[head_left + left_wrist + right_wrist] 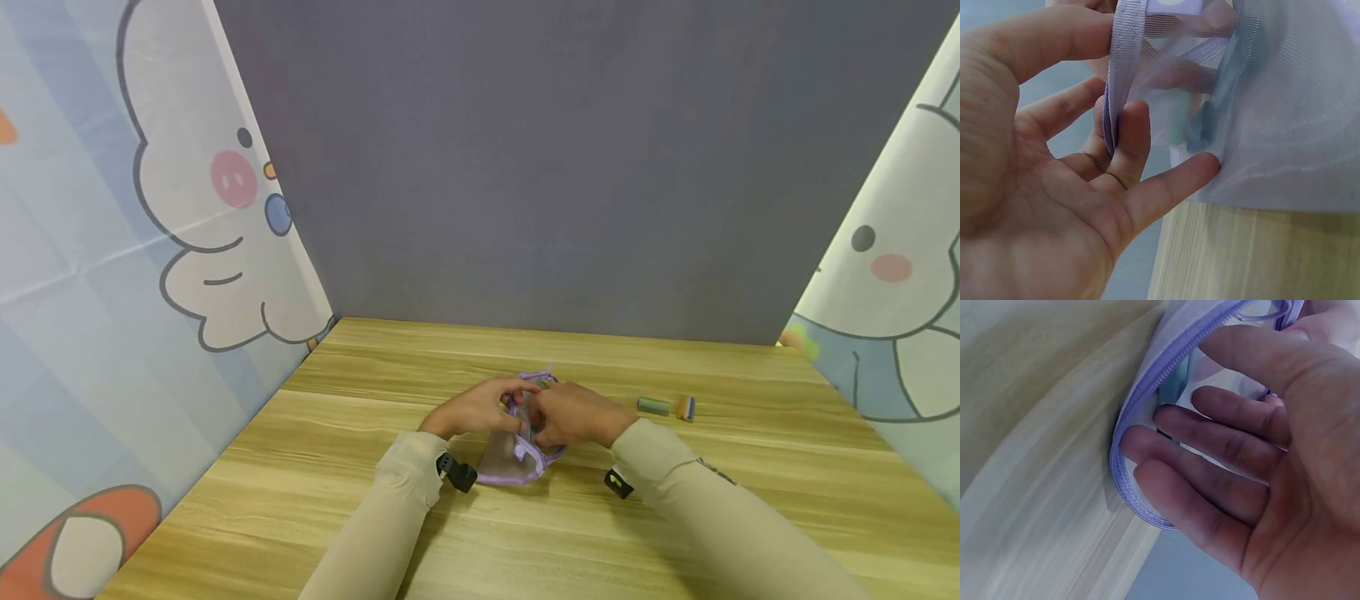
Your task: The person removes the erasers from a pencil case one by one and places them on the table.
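A purple-edged mesh zip pouch (498, 458) lies on the wooden table with its zipped mouth spread apart. My left hand (480, 407) pinches the purple zipper edge (1124, 56) between thumb and fingers, its little finger against the mesh. My right hand (573, 412) reaches into the mouth, and its fingers (1204, 456) are loosely extended past the zipper teeth. Through the opening in the right wrist view shows a teal item (1175, 378) inside the pouch, beyond the fingertips. The same item looks dark and blurred through the mesh in the left wrist view.
To the right of the pouch, a small green block (652, 406) and an orange, white and blue block (686, 407) lie on the table (360, 500). A grey panel (525, 167) stands behind, with cartoon-printed sheets (67, 333) at the sides.
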The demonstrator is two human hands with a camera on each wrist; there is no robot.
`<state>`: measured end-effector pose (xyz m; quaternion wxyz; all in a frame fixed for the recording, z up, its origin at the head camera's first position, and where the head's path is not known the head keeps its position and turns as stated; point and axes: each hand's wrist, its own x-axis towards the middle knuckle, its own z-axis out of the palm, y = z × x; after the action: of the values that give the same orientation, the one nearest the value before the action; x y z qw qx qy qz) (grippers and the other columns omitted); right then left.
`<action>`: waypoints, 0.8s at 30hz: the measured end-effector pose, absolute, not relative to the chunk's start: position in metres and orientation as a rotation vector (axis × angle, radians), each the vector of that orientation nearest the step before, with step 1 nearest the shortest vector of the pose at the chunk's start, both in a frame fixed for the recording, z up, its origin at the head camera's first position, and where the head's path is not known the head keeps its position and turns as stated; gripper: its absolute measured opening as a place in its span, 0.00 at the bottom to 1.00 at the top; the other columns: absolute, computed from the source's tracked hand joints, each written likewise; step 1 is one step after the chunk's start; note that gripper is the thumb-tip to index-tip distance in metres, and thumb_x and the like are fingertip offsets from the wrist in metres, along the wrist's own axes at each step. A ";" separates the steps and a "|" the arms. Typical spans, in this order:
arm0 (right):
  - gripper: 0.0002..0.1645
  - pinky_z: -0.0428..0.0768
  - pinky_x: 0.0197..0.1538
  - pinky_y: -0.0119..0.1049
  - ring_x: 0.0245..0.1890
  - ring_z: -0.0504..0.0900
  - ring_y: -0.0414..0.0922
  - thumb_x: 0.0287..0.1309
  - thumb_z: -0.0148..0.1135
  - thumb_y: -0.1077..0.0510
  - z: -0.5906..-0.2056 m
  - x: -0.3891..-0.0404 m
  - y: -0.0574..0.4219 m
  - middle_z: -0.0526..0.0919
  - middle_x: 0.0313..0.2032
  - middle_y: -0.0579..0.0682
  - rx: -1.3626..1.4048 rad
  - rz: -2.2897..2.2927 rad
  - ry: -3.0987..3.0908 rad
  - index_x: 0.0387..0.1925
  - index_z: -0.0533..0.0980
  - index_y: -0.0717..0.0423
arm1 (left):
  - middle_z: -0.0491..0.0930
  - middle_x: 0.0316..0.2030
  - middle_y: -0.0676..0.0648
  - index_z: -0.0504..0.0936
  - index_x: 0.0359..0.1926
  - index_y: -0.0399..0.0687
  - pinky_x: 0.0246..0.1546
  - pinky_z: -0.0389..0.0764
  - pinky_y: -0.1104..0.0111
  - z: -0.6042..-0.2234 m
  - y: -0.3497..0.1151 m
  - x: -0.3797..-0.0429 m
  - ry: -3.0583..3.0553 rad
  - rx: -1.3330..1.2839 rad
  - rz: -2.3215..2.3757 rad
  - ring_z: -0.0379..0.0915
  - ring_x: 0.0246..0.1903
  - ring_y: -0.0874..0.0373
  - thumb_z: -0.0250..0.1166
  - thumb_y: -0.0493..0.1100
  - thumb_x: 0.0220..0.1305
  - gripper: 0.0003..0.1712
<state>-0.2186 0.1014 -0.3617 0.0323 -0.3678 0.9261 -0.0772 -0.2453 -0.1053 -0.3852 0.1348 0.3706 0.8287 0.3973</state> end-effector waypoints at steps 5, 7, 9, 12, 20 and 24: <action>0.08 0.80 0.41 0.41 0.31 0.79 0.39 0.48 0.73 0.54 -0.362 -0.218 0.101 0.82 0.29 0.36 -1.142 -0.227 2.860 0.32 0.83 0.47 | 0.75 0.45 0.52 0.73 0.68 0.53 0.42 0.74 0.67 -0.386 -0.105 -0.246 2.407 1.074 1.151 0.71 0.44 0.59 0.71 0.39 0.58 0.36; 0.07 0.79 0.40 0.41 0.29 0.78 0.37 0.48 0.73 0.54 -0.363 -0.218 0.101 0.81 0.27 0.34 -1.143 -0.231 2.863 0.31 0.83 0.46 | 0.75 0.45 0.52 0.73 0.68 0.53 0.42 0.74 0.67 -0.386 -0.105 -0.246 2.407 1.076 1.153 0.71 0.44 0.59 0.72 0.39 0.58 0.36; 0.06 0.78 0.39 0.41 0.27 0.76 0.36 0.48 0.73 0.55 -0.364 -0.218 0.101 0.79 0.24 0.32 -1.146 -0.233 2.865 0.28 0.82 0.45 | 0.75 0.45 0.52 0.73 0.68 0.54 0.43 0.74 0.67 -0.385 -0.104 -0.246 2.406 1.078 1.156 0.71 0.45 0.59 0.72 0.39 0.58 0.36; 0.07 0.78 0.37 0.40 0.24 0.74 0.35 0.47 0.73 0.55 -0.365 -0.218 0.100 0.77 0.22 0.32 -1.146 -0.242 2.860 0.27 0.81 0.44 | 0.76 0.46 0.53 0.73 0.68 0.54 0.44 0.74 0.67 -0.385 -0.104 -0.245 2.404 1.080 1.160 0.71 0.45 0.60 0.71 0.39 0.58 0.36; 0.09 0.76 0.32 0.38 0.24 0.73 0.37 0.48 0.74 0.56 -0.362 -0.215 0.095 0.75 0.22 0.35 -1.099 -0.182 2.841 0.26 0.79 0.44 | 0.76 0.44 0.53 0.74 0.67 0.51 0.44 0.74 0.67 -0.386 -0.104 -0.246 2.401 1.087 1.166 0.72 0.45 0.59 0.72 0.40 0.57 0.35; 0.11 0.75 0.31 0.38 0.23 0.72 0.38 0.47 0.75 0.56 -0.364 -0.215 0.096 0.74 0.21 0.35 -1.094 -0.157 2.861 0.25 0.77 0.43 | 0.76 0.44 0.53 0.75 0.67 0.51 0.44 0.74 0.67 -0.387 -0.103 -0.246 2.410 1.087 1.158 0.72 0.45 0.59 0.72 0.40 0.58 0.35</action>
<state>-0.2146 0.0955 -0.3639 0.0375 -0.3564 0.9322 -0.0513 -0.2462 -0.1026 -0.3869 0.1274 0.3735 0.8282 0.3980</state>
